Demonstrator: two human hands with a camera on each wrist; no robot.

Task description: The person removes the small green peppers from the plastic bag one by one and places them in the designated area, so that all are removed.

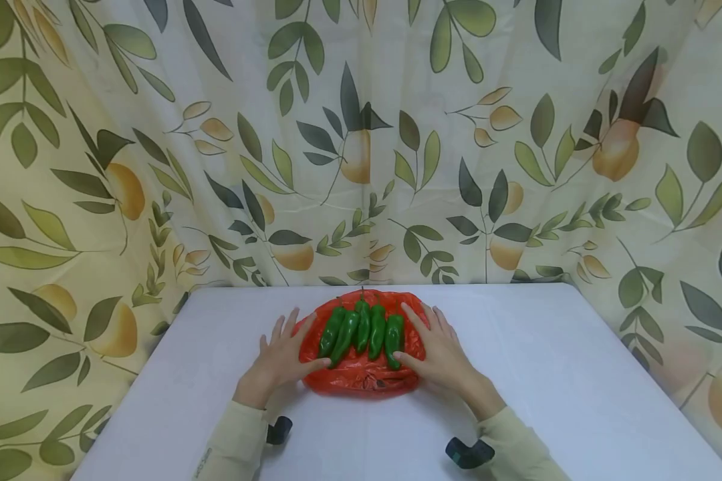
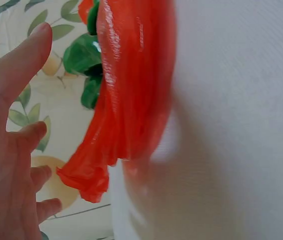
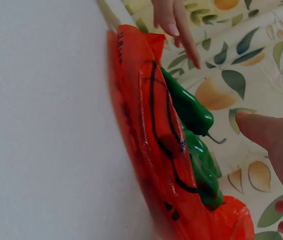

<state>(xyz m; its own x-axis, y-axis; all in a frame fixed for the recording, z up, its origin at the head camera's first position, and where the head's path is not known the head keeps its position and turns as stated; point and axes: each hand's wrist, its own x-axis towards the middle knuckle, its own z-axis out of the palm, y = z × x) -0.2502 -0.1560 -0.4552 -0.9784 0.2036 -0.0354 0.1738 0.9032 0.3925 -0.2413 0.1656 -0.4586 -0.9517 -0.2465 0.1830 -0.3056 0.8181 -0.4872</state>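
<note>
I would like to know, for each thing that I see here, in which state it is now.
Green peppers: five, whole, lying side by side on the bag
Red bag: wrinkled, spread beneath the peppers
Left hand: spread, holding nothing, at the bag's left side
Right hand: spread, holding nothing, at the bag's right side
Curtain: hanging behind the table
</note>
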